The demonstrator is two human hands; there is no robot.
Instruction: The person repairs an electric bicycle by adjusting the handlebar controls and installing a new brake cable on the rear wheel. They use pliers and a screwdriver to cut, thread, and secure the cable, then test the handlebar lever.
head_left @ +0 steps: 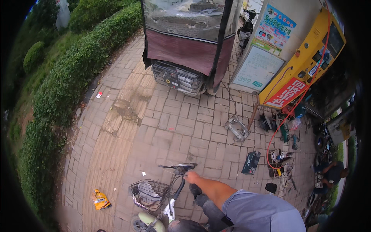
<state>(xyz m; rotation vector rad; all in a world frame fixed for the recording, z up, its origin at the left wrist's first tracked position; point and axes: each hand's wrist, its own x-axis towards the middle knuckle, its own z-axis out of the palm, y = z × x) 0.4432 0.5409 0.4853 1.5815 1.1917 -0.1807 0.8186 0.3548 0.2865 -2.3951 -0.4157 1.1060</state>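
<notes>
My right hand (pixel 192 177) is closed around the end of the black handlebar (pixel 178 168) of a pale green electric scooter (pixel 154 220), which stands at the lower middle of the brick pavement. My bare forearm reaches to it from the lower right, out of a grey-blue short sleeve. A wire basket (pixel 148 192) with something white inside is fixed to the scooter's front. My left hand does not show.
A covered three-wheeler (pixel 185 46) is parked at the back, beside a yellow cabinet (pixel 309 58) trailing a red hose (pixel 276 129). A black case (pixel 251 162), an open toolbox (pixel 279 157) and a metal stand (pixel 236 128) lie to the right. A person (pixel 333 171) crouches far right. A hedge (pixel 69 77) borders the left, and a yellow bag (pixel 100 199) lies near it.
</notes>
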